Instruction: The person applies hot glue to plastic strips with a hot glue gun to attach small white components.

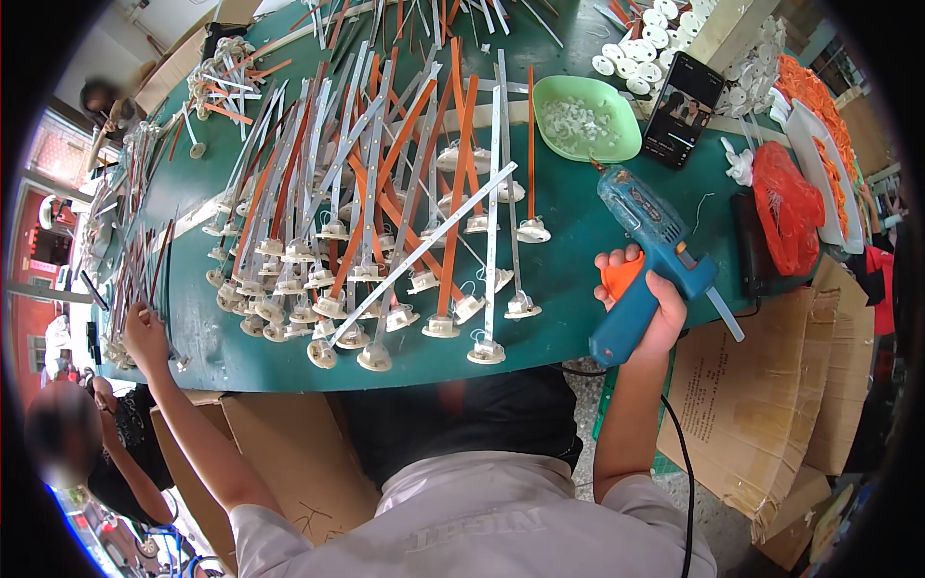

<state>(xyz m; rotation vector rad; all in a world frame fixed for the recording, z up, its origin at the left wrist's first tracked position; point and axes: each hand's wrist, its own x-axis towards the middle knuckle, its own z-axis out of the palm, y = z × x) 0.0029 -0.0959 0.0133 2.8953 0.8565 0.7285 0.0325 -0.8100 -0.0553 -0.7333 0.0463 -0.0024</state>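
My right hand (663,313) is wrapped round the handle of a blue hot glue gun (644,204). Its nozzle points up and away, and a whitish glue stick (725,314) juts from its back end. At the table's left edge, my left hand (145,337) is closed beside a bundle of thin strips (145,275); what its fingers hold is too small to make out. Between my hands lie several strip assemblies (366,202), long silver and orange strips with small white round bases (376,357) toward me.
Beyond the glue gun sit a green bowl (585,144) of small translucent pieces and a phone (684,109). White discs (641,50), a red plastic bag (785,209) and a white tray (807,159) lie at the right. A black cord (686,453) hangs by my right arm. Another person (125,453) sits at left.
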